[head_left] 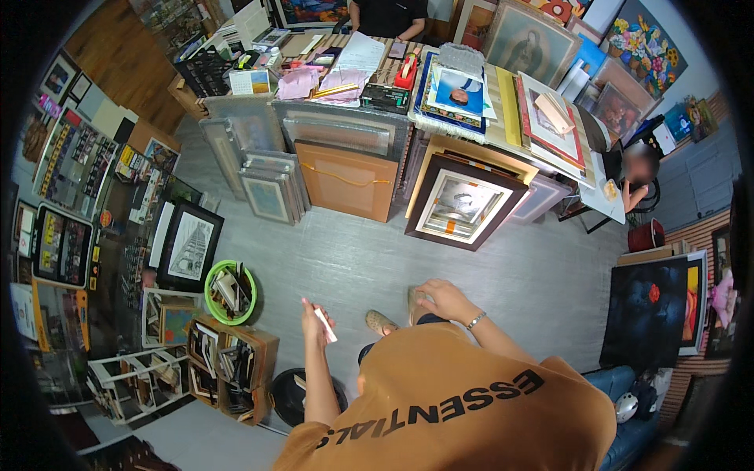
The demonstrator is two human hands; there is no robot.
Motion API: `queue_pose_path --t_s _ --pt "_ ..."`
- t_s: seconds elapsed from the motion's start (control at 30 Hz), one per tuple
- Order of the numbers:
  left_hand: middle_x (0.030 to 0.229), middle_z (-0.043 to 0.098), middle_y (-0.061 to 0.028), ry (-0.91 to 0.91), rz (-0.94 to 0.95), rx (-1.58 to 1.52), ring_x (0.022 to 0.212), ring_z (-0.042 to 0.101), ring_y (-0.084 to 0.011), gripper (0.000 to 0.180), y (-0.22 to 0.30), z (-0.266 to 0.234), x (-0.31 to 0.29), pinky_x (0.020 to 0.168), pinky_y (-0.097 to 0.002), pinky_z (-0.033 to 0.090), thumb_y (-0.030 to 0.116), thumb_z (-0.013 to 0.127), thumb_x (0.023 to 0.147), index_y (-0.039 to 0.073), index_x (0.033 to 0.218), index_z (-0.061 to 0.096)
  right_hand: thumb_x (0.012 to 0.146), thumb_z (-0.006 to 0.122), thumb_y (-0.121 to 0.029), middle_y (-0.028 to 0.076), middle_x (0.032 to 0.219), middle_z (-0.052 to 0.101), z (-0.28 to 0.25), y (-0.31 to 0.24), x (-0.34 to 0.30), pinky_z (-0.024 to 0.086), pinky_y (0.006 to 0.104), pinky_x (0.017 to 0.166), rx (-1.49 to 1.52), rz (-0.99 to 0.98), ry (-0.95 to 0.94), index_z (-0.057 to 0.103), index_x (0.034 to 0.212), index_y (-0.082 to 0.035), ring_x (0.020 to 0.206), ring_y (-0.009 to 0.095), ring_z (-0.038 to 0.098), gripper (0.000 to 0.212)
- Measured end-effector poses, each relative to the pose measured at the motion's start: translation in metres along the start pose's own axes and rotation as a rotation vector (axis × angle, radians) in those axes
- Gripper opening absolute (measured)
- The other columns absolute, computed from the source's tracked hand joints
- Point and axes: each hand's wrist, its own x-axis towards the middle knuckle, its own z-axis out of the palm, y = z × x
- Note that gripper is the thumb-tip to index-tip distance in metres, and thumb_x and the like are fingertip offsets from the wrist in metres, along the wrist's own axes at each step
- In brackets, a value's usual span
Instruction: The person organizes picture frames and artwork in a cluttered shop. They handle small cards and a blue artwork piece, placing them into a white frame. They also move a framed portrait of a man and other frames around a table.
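My left hand (312, 320) is closed on a small flat whitish piece (324, 324), too small to name more exactly. It is held out over the grey floor, to the right of a green basket (252, 276). My right hand (442, 300), with a bracelet at the wrist, hangs over my right shoe (411, 304). Its fingers are loosely apart and nothing shows in them. My left shoe (381, 322) stands on the floor between my two hands.
Framed pictures (465, 202) lean against a cluttered desk (503, 110) ahead. Cardboard boxes (265, 369) of frame samples and a black bin (284, 391) stand at left. One person (389, 16) is behind the desk; another (640, 177) sits at right. A dark painting (640, 314) leans at right.
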Motion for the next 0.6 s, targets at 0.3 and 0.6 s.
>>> queue_pose_path --t_s 0.3,0.6 --pt "0.047 0.029 0.0019 0.017 0.009 -0.053 0.034 0.029 -0.0126 0.054 -0.023 -0.01 0.031 0.032 -0.0279 0.024 0.054 0.038 0.102 0.016 0.064 0.036 0.091 0.064 -0.032 0.02 0.096 0.068 -0.052 0.094 0.117 0.052 0.043 0.077 0.094 0.354 0.405 0.064 0.114 -0.002 0.088 0.036 0.066 0.037" --pt "0.052 0.04 -0.0022 0.11 -0.142 0.088 0.035 0.038 -0.0164 0.05 0.047 0.087 0.082 0.036 -0.03 0.034 0.053 0.039 0.102 0.013 0.072 0.044 0.09 0.069 -0.035 0.022 0.093 0.07 -0.238 0.368 0.343 0.053 0.0432 0.077 0.091 0.656 1.023 0.058 0.112 0.003 0.087 0.037 0.069 0.046"
